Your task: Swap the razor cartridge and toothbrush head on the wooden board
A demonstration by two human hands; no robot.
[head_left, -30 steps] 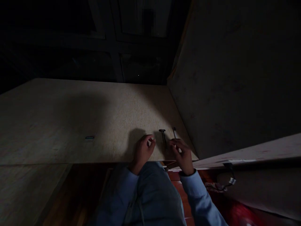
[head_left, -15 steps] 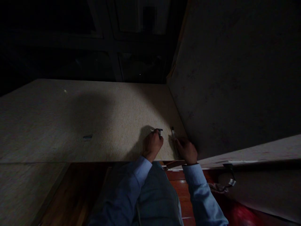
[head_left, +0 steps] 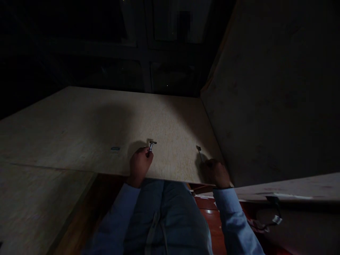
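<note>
My left hand (head_left: pixel 140 163) is closed around the handle of a razor (head_left: pixel 152 144), whose T-shaped metal head sticks up past the fingers over the pale ledge (head_left: pixel 170 124). Closer to the wall, my right hand (head_left: pixel 216 173) has its fingers pinched on a slim rod with a small dark tip (head_left: pixel 199 152). Its kind is unclear in the dim light, and the fingers cover its lower part. To the left of my left hand, a small dark bar (head_left: pixel 115 148) lies flat on the ledge, touched by neither hand.
A patterned wall (head_left: pixel 271 106) rises along the right side. Dark window frames (head_left: pixel 146 53) stand behind the ledge. Below its front edge are my legs (head_left: pixel 172 216), a reddish floor (head_left: pixel 209 212) and a cable with a white tag (head_left: pixel 276 219) at the right.
My left hand has moved left with the razor, away from my right hand. The rod in my right hand now looks tilted and slightly raised. The camera view has shifted a little.
</note>
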